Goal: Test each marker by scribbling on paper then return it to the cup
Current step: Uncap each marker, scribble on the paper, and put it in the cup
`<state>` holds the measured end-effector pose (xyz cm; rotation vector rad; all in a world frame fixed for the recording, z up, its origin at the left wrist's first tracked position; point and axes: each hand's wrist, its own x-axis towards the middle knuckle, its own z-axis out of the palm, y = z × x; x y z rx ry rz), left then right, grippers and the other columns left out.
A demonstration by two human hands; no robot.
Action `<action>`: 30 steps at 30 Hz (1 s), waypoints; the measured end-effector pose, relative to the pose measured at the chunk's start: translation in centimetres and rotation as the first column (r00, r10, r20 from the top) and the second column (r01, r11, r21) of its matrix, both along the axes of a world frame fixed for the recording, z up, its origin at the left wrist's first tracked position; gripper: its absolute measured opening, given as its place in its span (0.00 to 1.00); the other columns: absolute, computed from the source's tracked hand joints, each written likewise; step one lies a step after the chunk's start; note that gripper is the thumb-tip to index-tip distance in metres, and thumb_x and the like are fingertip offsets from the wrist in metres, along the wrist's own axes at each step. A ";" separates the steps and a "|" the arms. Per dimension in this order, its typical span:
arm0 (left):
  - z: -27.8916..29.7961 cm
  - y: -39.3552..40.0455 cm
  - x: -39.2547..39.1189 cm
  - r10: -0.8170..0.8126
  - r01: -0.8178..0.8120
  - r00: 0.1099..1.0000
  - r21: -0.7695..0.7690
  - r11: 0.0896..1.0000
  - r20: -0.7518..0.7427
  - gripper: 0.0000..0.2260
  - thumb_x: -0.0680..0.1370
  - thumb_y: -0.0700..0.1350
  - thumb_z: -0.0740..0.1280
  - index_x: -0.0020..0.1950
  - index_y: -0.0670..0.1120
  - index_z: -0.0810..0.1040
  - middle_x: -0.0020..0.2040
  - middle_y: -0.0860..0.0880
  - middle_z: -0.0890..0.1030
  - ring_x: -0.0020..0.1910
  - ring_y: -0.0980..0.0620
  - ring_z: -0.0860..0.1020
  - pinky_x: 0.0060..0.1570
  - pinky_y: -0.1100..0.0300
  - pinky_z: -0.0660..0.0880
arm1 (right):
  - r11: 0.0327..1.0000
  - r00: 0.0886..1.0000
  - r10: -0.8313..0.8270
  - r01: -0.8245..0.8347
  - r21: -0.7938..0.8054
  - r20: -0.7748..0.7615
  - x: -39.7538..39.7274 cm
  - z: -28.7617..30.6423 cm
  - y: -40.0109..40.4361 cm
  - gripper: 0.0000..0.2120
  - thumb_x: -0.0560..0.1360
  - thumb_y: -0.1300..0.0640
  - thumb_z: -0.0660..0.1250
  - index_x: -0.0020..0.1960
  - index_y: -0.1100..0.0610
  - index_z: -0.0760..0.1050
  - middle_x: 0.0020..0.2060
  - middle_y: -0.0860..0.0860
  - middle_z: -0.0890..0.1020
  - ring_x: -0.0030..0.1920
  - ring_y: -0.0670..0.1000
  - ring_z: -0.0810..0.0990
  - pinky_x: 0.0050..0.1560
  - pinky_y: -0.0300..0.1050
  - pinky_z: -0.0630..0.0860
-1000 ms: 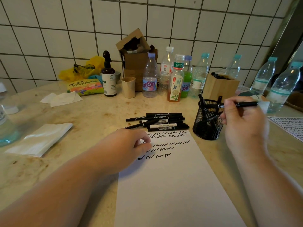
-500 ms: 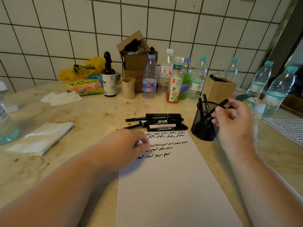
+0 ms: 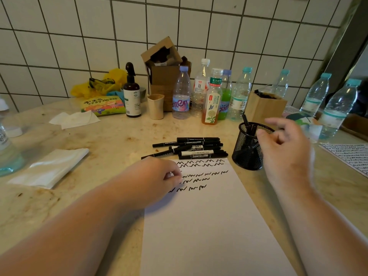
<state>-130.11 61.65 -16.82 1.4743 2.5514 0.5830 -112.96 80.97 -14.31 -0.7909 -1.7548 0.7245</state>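
Your left hand [image 3: 157, 180] rests curled on the paper's [image 3: 211, 226] upper-left edge, holding nothing | your right hand [image 3: 286, 150], fingers loose and empty, hovers just right of the mesh cup [image 3: 248, 152] | markers [image 3: 191, 148] lie above the paper, centre frame; more stand in the cup.
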 end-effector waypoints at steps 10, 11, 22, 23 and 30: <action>-0.3 0.4 -0.3 -0.006 0.006 1.000 -0.005 1.000 -0.010 0.09 0.79 0.57 0.62 0.51 0.59 0.80 0.39 0.59 0.80 0.36 0.62 0.76 0.33 0.66 0.69 | 0.942 0.487 0.261 -0.316 -0.111 0.834 -3.9 -0.4 -2.6 0.08 0.80 0.51 0.64 0.56 0.47 0.81 0.54 0.45 0.81 0.54 0.48 0.79 0.53 0.45 0.75; -0.3 0.4 -0.3 -0.008 0.008 1.000 -0.009 1.000 -0.005 0.09 0.79 0.57 0.62 0.51 0.59 0.80 0.38 0.59 0.80 0.36 0.62 0.76 0.33 0.65 0.69 | 0.947 0.473 0.236 -0.308 -0.092 0.849 -4.5 -0.7 -2.4 0.10 0.81 0.52 0.63 0.59 0.48 0.79 0.58 0.47 0.79 0.57 0.50 0.78 0.57 0.46 0.74; -0.2 0.3 -0.5 -0.041 0.041 0.999 -0.016 0.999 -0.011 0.08 0.80 0.56 0.61 0.52 0.59 0.80 0.37 0.63 0.77 0.39 0.64 0.75 0.39 0.63 0.74 | 0.936 0.493 0.049 -0.327 0.132 0.869 -7.8 -2.7 0.4 0.11 0.81 0.54 0.63 0.63 0.49 0.74 0.60 0.50 0.72 0.64 0.53 0.67 0.62 0.46 0.67; -0.2 0.3 -0.5 -0.042 0.042 0.999 -0.015 0.999 -0.012 0.08 0.80 0.56 0.61 0.52 0.58 0.80 0.37 0.62 0.77 0.39 0.65 0.75 0.39 0.63 0.73 | 0.933 0.487 0.044 -0.332 0.138 0.872 -7.9 -2.7 0.4 0.10 0.82 0.53 0.62 0.63 0.49 0.74 0.59 0.50 0.71 0.63 0.54 0.67 0.60 0.46 0.66; -0.4 0.3 -0.5 -0.035 0.035 0.999 -0.018 0.999 -0.026 0.09 0.79 0.57 0.62 0.52 0.59 0.80 0.37 0.63 0.77 0.38 0.64 0.75 0.39 0.62 0.74 | 0.925 0.503 0.037 -0.345 0.161 0.864 -7.6 -2.3 0.1 0.06 0.81 0.52 0.64 0.57 0.49 0.76 0.54 0.49 0.70 0.59 0.52 0.69 0.53 0.45 0.66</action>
